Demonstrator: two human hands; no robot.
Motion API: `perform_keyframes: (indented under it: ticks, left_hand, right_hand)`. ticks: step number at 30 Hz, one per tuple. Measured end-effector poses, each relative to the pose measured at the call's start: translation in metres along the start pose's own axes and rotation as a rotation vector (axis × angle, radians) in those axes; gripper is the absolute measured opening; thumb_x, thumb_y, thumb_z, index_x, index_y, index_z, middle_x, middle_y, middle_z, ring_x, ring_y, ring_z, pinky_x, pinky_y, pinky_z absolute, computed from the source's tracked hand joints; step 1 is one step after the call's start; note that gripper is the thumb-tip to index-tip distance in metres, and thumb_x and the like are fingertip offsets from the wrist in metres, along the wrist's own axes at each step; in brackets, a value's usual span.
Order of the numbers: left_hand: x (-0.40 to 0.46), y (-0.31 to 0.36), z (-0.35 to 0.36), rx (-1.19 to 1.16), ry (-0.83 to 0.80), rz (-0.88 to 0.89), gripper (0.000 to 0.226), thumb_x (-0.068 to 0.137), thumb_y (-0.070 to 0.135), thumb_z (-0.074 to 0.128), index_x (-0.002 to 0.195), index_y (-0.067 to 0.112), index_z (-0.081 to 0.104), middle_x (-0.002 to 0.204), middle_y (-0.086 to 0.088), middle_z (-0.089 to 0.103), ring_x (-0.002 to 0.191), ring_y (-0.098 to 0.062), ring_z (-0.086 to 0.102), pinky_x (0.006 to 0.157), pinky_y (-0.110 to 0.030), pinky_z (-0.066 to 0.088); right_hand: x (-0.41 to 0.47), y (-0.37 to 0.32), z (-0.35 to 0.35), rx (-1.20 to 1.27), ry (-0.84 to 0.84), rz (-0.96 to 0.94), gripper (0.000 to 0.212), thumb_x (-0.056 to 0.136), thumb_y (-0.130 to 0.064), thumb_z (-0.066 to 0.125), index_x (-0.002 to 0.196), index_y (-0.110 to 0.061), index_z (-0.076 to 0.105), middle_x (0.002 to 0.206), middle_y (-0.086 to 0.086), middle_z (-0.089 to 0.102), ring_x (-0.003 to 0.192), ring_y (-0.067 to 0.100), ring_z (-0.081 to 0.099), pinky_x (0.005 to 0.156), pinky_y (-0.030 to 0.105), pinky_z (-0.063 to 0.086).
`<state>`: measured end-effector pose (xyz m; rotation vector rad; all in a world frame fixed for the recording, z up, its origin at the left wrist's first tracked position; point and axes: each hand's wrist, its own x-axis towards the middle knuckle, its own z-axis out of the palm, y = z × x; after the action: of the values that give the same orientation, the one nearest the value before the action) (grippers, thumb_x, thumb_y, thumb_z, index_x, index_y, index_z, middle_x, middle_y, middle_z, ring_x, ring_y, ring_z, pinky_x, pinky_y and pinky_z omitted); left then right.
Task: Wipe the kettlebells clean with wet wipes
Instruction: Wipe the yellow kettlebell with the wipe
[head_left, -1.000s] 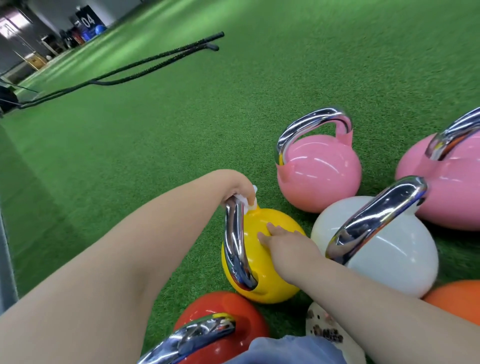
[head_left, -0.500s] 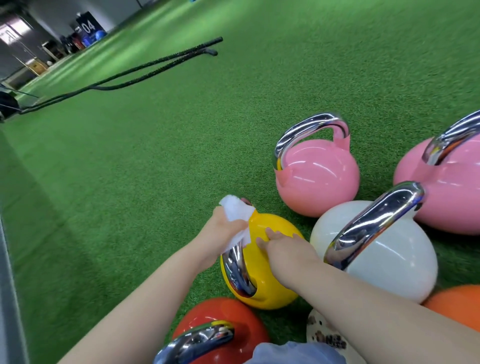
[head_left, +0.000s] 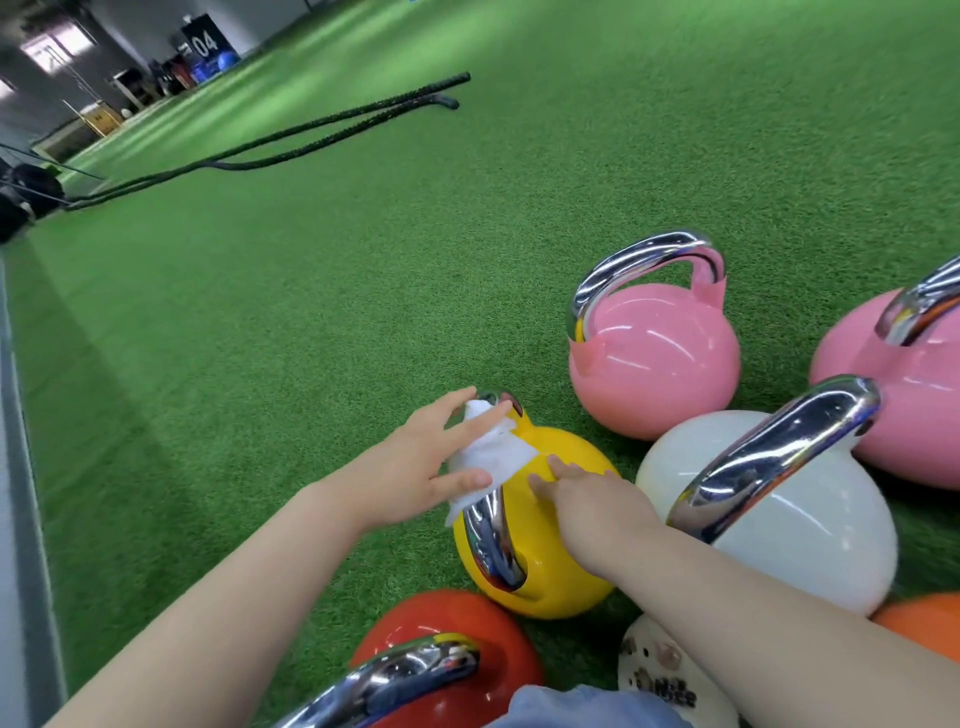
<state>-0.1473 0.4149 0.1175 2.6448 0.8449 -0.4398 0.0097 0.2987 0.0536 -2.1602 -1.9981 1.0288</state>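
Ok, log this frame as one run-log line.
left hand: presses wet wipe on yellow kettlebell handle | right hand: steadies its body | step: wiping

wipe (head_left: 491, 457) on kettlebell (head_left: 540, 525) | rope (head_left: 291, 143) far behind

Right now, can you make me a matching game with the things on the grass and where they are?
Things:
1. wet wipe
2. yellow kettlebell
3. black ropes
4. white kettlebell

Places:
A. far away on the grass
B. under the right hand
C. draped on a shiny handle
D. between the yellow and pink ones

Pairs: 1-C, 2-B, 3-A, 4-D
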Motion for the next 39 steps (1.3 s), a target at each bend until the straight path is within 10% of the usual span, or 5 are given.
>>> perform_keyframes:
  ticks: [6, 15, 20, 35, 39]
  left_hand:
    - [-0.01, 0.024, 0.003, -0.226, 0.584, -0.256, 0.042, 0.093, 0.041, 0.044, 0.131, 0.023, 0.045, 0.126, 0.001, 0.046, 0.109, -0.01, 0.048, 0.087, -0.02, 0.034]
    - [-0.017, 0.051, 0.023, -0.091, 0.32, 0.054, 0.027, 0.09, 0.036, 0.055, 0.106, 0.022, 0.071, 0.138, 0.012, 0.046, 0.135, -0.002, 0.015, 0.105, -0.008, 0.009]
    - [-0.02, 0.053, 0.017, -0.239, 0.739, -0.217, 0.029, 0.088, 0.033, 0.054, 0.105, 0.014, 0.067, 0.109, 0.013, 0.058, 0.104, 0.003, 0.05, 0.089, -0.011, 0.037]
    - [0.087, 0.061, -0.023, -0.11, -0.113, -0.668, 0.032, 0.095, 0.019, 0.044, 0.117, -0.002, 0.056, 0.118, -0.018, 0.059, 0.108, -0.032, 0.057, 0.089, -0.034, 0.045]
    - [0.112, 0.053, -0.036, -0.12, -0.398, -0.707, 0.024, 0.098, 0.023, 0.044, 0.082, 0.004, 0.047, 0.071, -0.009, 0.05, 0.057, -0.019, 0.049, 0.068, -0.032, 0.049]
  right_hand:
    - [-0.001, 0.0, 0.002, 0.002, 0.018, 0.002, 0.069, 0.091, -0.001, 0.038, 0.151, -0.026, 0.014, 0.159, 0.005, -0.001, 0.145, 0.023, 0.013, 0.116, 0.044, 0.017]
    - [-0.001, -0.001, 0.003, 0.012, 0.011, 0.007, 0.066, 0.093, -0.002, 0.035, 0.151, -0.025, 0.013, 0.159, 0.005, -0.001, 0.145, 0.023, 0.012, 0.115, 0.045, 0.016]
    - [-0.003, 0.0, 0.003, 0.016, 0.013, 0.003, 0.065, 0.093, 0.0, 0.032, 0.151, -0.024, 0.013, 0.159, 0.006, -0.001, 0.145, 0.024, 0.011, 0.115, 0.047, 0.016]
    - [0.001, -0.003, 0.001, -0.04, 0.004, 0.022, 0.059, 0.097, -0.007, 0.031, 0.151, -0.021, 0.012, 0.159, 0.009, -0.001, 0.144, 0.026, 0.014, 0.114, 0.047, 0.014]
    - [0.002, -0.002, 0.002, -0.052, -0.009, 0.018, 0.058, 0.098, -0.009, 0.031, 0.151, -0.021, 0.011, 0.159, 0.009, -0.002, 0.144, 0.026, 0.014, 0.114, 0.048, 0.014]
